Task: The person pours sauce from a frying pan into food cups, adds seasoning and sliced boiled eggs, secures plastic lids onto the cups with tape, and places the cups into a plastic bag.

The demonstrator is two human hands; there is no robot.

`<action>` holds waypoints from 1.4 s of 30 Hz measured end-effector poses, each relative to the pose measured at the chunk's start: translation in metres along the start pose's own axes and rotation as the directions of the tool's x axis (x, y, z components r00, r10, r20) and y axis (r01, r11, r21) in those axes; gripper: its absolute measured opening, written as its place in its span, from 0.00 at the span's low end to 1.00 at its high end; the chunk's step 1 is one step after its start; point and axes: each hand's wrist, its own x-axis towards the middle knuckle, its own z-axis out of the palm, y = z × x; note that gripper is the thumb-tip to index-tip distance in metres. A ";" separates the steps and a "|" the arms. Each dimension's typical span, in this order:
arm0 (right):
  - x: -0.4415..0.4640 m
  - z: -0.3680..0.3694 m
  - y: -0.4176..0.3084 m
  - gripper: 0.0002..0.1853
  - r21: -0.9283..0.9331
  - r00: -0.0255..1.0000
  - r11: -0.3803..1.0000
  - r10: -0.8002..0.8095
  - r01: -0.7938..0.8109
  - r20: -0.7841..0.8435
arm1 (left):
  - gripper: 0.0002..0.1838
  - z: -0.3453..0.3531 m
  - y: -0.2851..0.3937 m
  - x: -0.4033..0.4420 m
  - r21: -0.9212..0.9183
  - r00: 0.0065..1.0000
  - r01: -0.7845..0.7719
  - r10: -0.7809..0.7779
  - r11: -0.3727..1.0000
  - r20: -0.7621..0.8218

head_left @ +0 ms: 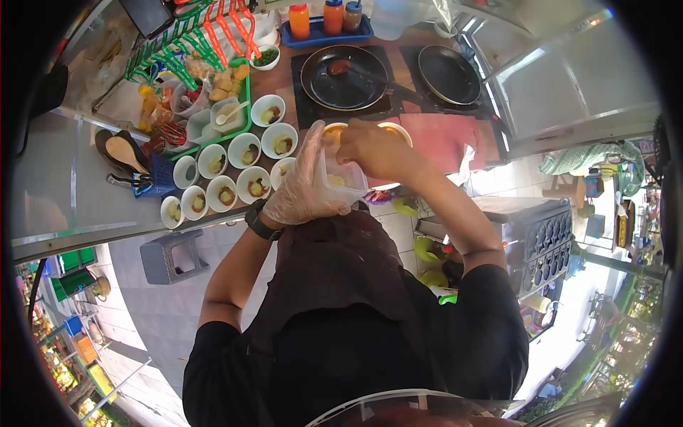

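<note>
My left hand (pixel 307 186), in a clear plastic glove, is wrapped round a translucent plastic tub (pixel 347 178) with something pale yellow at its bottom. My bare right hand (pixel 378 151) reaches over the tub's far side with its fingers curled together; whatever they hold is hidden. Just beyond the hands stand a bowl with orange contents (pixel 333 131) and a second white bowl (pixel 398 130), both partly covered by my hands. To the left are several white bowls (pixel 257 183), many with small yellowish and dark red portions inside.
A black frying pan (pixel 341 89) with a red-smeared utensil in it and another pan (pixel 449 75) stand at the back. Sauce bottles (pixel 333 18) sit in a blue tray. A green tray (pixel 247 89) holds food and tubs. Red mats (pixel 441 139) lie to the right.
</note>
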 end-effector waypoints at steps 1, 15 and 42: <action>-0.002 0.003 0.004 0.05 0.004 1.000 1.000 -0.006 0.006 0.008 | 0.81 0.001 -0.002 0.000 -0.013 1.000 -0.008 0.008 1.000 0.003; -0.003 -0.009 0.061 0.07 0.432 0.815 0.742 0.579 -0.514 -0.026 | 0.75 -0.004 -0.012 -0.033 -0.030 0.988 0.106 -0.109 0.994 -0.106; -0.005 -0.009 0.034 0.09 0.271 0.978 0.945 0.203 -0.182 -0.051 | 0.71 0.033 -0.023 -0.003 0.091 0.989 -0.003 0.017 0.996 -0.147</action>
